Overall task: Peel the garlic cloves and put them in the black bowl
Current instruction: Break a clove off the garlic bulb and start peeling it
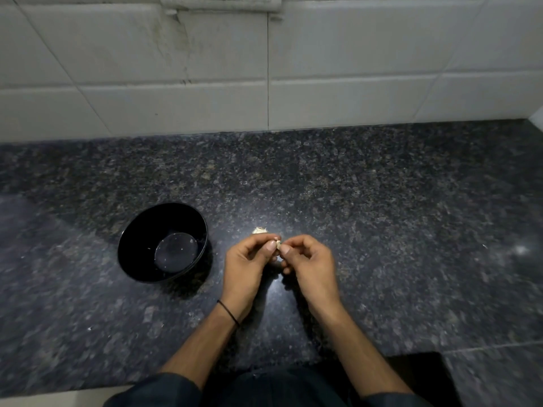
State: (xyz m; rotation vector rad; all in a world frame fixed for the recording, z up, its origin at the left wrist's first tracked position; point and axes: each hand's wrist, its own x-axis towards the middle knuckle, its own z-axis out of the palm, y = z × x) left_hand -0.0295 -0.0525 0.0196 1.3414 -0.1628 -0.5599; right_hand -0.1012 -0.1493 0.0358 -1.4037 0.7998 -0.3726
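A black bowl (141, 245) stands on the dark granite counter, left of my hands, with only a few pale specks inside. My left hand (249, 259) and my right hand (311, 259) meet just above the counter, thumbs and fingertips pinched together on a small pale garlic clove (278, 245). Most of that clove is hidden by the fingers. Just beyond the left hand's fingers a pale piece of garlic (260, 230) lies on the counter.
The speckled granite counter (382, 215) runs back to a white tiled wall (264, 69). Small white flecks lie on the counter at right (484, 246). The counter's front edge is near my body, with a dark opening at lower right (426, 365).
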